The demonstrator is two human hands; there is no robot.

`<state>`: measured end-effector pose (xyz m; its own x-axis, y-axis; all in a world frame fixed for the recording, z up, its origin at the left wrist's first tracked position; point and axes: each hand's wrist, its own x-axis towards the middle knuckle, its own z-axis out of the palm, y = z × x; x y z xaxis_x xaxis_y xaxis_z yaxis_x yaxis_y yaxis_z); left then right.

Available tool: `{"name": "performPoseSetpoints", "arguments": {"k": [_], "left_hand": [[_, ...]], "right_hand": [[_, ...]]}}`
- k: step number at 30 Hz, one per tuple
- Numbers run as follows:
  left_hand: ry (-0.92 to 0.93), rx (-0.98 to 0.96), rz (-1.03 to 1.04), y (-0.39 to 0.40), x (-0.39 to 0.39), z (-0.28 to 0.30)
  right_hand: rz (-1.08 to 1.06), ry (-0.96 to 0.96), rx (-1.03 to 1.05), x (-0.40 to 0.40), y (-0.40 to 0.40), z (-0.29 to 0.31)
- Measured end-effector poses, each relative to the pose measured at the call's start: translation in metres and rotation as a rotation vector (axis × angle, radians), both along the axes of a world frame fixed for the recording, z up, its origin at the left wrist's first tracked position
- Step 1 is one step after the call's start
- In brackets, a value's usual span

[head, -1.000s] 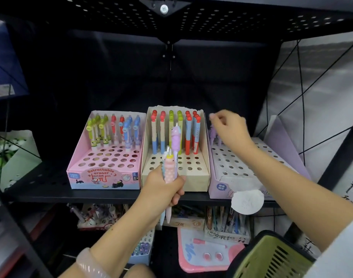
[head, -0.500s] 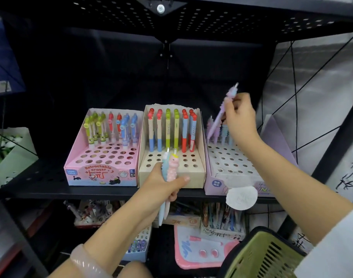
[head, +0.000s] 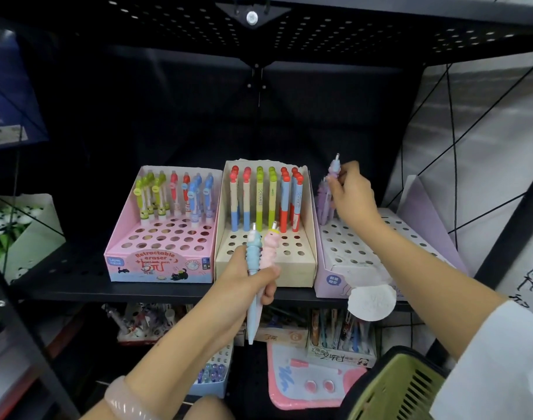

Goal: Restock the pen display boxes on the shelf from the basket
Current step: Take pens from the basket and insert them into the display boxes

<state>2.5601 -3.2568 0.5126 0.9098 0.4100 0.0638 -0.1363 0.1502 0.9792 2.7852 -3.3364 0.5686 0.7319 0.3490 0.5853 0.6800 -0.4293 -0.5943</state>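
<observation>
- Right hand (head: pixel 351 194) is pinching a purple pen (head: pixel 332 177) w/ fingers curled round its upper end, holding it upright over the far-left corner of the lilac box (head: pixel 362 253), right beside a few purple pens already standing there.
- Left hand (head: pixel 253 278) is gripping two spare pens, a blue pen (head: pixel 253 259) and a pink pen (head: pixel 269 247), in a closed fist, near the front of the beige box (head: pixel 265 268).
- Risk, as I judge it: the purple pen's tip is hidden behind the hand, so it could be missing its hole and knocking the neighbours over; the back row is looking crowded.
- Also poss.: the two spares are sitting loosely side by side in one fist, w/ tips hanging below the shelf edge (head: pixel 168 294); a slackening grip could be dropping one onto the lower stock.
- Pens: chunky ribbed soft-looking tops w/ a small metal-looking clicker at the end, tapering to slim pastel barrels. Probably squashy, easy to hold.
- Lilac box is showing mostly unfilled holes; the green basket (head: pixel 392 389) is sitting near-right at the frame's bottom, contents not visible.
</observation>
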Motion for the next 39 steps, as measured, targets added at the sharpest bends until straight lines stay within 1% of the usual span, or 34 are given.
{"name": "performPoseSetpoints", "arguments": {"k": [2, 4, 7, 9, 11, 13, 15, 16, 18, 19, 20, 21, 23, 25, 28, 31, 32, 34, 35, 37, 39], "left_hand": [[-0.017, 0.011, 0.005, -0.001, -0.002, 0.002], [-0.024, 0.039, 0.015, -0.002, -0.002, 0.003], [-0.034, 0.069, 0.038, -0.003, -0.002, 0.005], [-0.041, 0.068, 0.050, -0.004, 0.000, 0.007], [-0.027, 0.031, 0.060, -0.006, 0.002, 0.009], [-0.021, -0.065, 0.051, -0.008, 0.003, 0.009], [-0.028, -0.142, 0.035, -0.007, 0.003, 0.009], [-0.031, -0.147, 0.036, -0.006, 0.003, 0.009], [-0.039, -0.099, 0.059, -0.006, 0.003, 0.009], [-0.046, -0.065, 0.071, -0.006, 0.004, 0.009], [-0.054, -0.036, 0.082, -0.006, 0.006, 0.009], [-0.065, -0.012, 0.089, -0.006, 0.007, 0.009], [-0.087, 0.041, 0.082, -0.010, 0.012, 0.008], [-0.102, 0.078, 0.071, -0.015, 0.017, 0.006], [-0.130, 0.088, 0.056, -0.022, 0.022, 0.004], [-0.145, 0.071, 0.059, -0.028, 0.026, 0.008], [-0.145, 0.060, 0.056, -0.029, 0.028, 0.010], [-0.132, 0.021, 0.044, -0.033, 0.030, 0.015], [-0.123, -0.005, 0.037, -0.034, 0.031, 0.017], [-0.108, -0.036, 0.013, -0.034, 0.030, 0.020], [-0.081, 0.041, 0.002, -0.032, 0.029, 0.021]], "right_hand": [[0.015, 0.037, -0.087, 0.001, 0.001, -0.009], [0.036, 0.069, -0.114, 0.002, 0.001, -0.016], [0.023, 0.088, -0.147, 0.004, 0.003, -0.012], [0.001, 0.098, -0.238, 0.007, 0.001, -0.009], [-0.008, 0.114, -0.361, 0.008, -0.001, -0.010], [-0.011, 0.142, -0.377, 0.005, -0.003, -0.016], [-0.020, 0.141, -0.339, -0.001, -0.002, -0.019], [-0.039, 0.125, -0.294, -0.005, -0.003, -0.019], [-0.061, 0.063, -0.127, -0.020, -0.007, -0.013], [-0.022, 0.046, -0.043, -0.030, -0.010, -0.008], [0.064, 0.079, 0.006, -0.041, -0.013, -0.004], [0.183, 0.145, 0.007, -0.054, -0.015, -0.001], [0.440, 0.324, -0.050, -0.078, -0.021, 0.000], [0.612, 0.468, -0.056, -0.091, -0.028, -0.002], [0.692, 0.550, 0.029, -0.090, -0.035, -0.001], [0.795, 0.642, 0.039, -0.086, -0.042, -0.005], [0.804, 0.640, 0.032, -0.084, -0.043, -0.008], [0.726, 0.565, 0.055, -0.078, -0.046, -0.009], [0.667, 0.543, 0.121, -0.072, -0.047, -0.006], [0.530, 0.572, 0.344, -0.051, -0.051, 0.005], [0.359, 0.581, 0.523, -0.022, -0.060, 0.018]]}}
